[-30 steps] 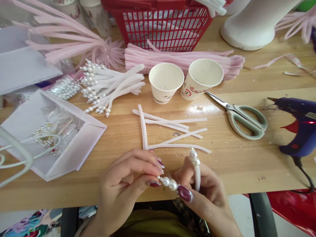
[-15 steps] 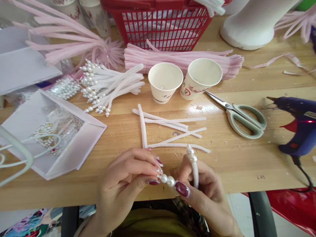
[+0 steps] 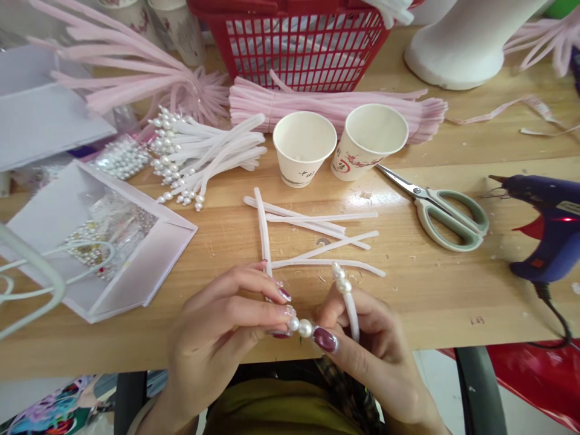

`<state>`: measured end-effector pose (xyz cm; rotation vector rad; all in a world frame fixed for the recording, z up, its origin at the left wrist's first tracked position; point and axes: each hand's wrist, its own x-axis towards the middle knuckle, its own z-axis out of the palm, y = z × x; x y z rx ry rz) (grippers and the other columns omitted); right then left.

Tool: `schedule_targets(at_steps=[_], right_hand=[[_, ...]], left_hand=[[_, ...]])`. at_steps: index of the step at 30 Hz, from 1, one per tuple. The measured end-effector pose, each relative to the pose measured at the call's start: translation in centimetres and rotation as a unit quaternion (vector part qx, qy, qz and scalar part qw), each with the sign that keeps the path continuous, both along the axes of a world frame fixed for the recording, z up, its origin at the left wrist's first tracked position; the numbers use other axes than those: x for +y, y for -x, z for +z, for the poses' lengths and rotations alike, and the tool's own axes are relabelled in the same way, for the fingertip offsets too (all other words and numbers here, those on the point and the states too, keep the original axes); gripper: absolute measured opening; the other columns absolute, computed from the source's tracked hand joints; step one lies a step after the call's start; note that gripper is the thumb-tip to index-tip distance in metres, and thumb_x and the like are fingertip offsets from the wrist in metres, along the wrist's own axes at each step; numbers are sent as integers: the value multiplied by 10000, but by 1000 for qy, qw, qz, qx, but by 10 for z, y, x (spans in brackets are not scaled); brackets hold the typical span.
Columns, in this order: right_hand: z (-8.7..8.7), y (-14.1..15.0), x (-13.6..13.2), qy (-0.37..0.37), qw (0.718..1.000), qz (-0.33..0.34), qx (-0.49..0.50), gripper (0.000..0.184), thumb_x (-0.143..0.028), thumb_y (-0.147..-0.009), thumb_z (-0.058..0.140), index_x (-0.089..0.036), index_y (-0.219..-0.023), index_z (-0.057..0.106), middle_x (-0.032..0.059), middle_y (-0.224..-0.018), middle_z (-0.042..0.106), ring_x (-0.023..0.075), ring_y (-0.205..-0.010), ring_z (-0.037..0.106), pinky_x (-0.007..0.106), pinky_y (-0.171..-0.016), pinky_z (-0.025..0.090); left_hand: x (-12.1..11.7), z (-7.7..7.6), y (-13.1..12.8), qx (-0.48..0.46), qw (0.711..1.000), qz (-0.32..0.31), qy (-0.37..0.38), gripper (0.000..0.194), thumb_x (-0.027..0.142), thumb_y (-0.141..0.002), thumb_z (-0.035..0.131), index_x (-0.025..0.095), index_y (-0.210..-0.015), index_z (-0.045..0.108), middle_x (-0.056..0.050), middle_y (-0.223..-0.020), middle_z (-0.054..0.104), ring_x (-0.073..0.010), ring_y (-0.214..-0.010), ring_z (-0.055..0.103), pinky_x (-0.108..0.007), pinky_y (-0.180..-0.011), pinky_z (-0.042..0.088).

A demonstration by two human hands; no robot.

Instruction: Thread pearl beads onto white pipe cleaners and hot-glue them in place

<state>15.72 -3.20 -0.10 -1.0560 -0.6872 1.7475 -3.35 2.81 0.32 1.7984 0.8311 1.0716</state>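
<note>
Pinched at the fingertips of my left hand [image 3: 222, 332] is the end of a short row of pearl beads [image 3: 305, 328]. My right hand [image 3: 378, 353] grips a bent white pipe cleaner [image 3: 351, 317] behind those beads, thumb on top. More pearl beads [image 3: 342, 279] cap the pipe cleaner's other end, which sticks up above my right fingers. Just beyond my hands lie several loose white pipe cleaners [image 3: 326, 248]. Farther left is a pile of white pipe cleaners [image 3: 222, 148] with pearl-beaded ends.
Two paper cups [image 3: 303, 148] stand before a pink pipe cleaner bundle [image 3: 421, 115] and a red basket [image 3: 294, 51]. Scissors [image 3: 453, 217] and a glue gun [image 3: 544, 223] with a lit red light lie right. On the left, a white box [image 3: 174, 241] holds bagged beads.
Both hands have shifted slightly left with the beaded pipe cleaner, and its upright end leans more to the left. My grip looks the same.
</note>
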Motion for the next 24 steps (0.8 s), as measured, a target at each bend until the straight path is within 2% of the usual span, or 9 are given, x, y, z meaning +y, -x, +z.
schedule_targets(at_steps=[6,9,13,17,21,24], right_hand=[[-1,-1,0,-7,1000,9,27,284,-392,-930,744,-205,-779,593,-89,-571,392,69,-491,252,217,-449,177],[2,1,0,3,1000,-14,9,315,-417,-906,765,-195,-756,600,-83,-577,403,71,-498,255,233,-462,174],[5,4,1,17,999,-37,-12,344,-457,-880,781,-190,-750,607,-80,-574,409,79,-510,244,252,-486,177],[6,5,2,21,999,-40,-10,366,-486,-871,780,-193,-745,599,-85,-564,377,85,-512,233,262,-497,175],[4,6,2,12,998,-49,-24,348,-476,-864,790,-194,-769,610,-88,-566,370,87,-512,230,262,-498,186],[3,7,2,-16,998,-45,-42,310,-452,-894,766,-195,-801,621,-85,-584,380,89,-514,249,255,-493,207]], left_hand=[[-3,-4,0,-10,999,18,29,144,168,-946,675,282,-932,762,15,-904,753,-162,-857,719,-477,-1064,550],[-5,-5,1,-18,998,29,47,130,207,-927,710,307,-951,789,11,-900,771,-174,-858,724,-474,-1055,546],[-6,-3,-3,-43,993,59,95,185,291,-901,747,312,-1076,803,-23,-929,797,-206,-945,730,-400,-989,579],[-6,2,-11,-77,984,68,145,228,373,-859,783,306,-1077,805,-20,-896,811,-191,-887,748,-311,-894,610],[-7,3,-17,-55,991,64,106,79,306,-897,748,276,-948,801,-10,-839,807,-185,-869,749,-331,-947,589],[-8,0,-18,-27,996,72,54,106,209,-952,668,241,-897,752,3,-800,775,-163,-802,731,-348,-961,578]])
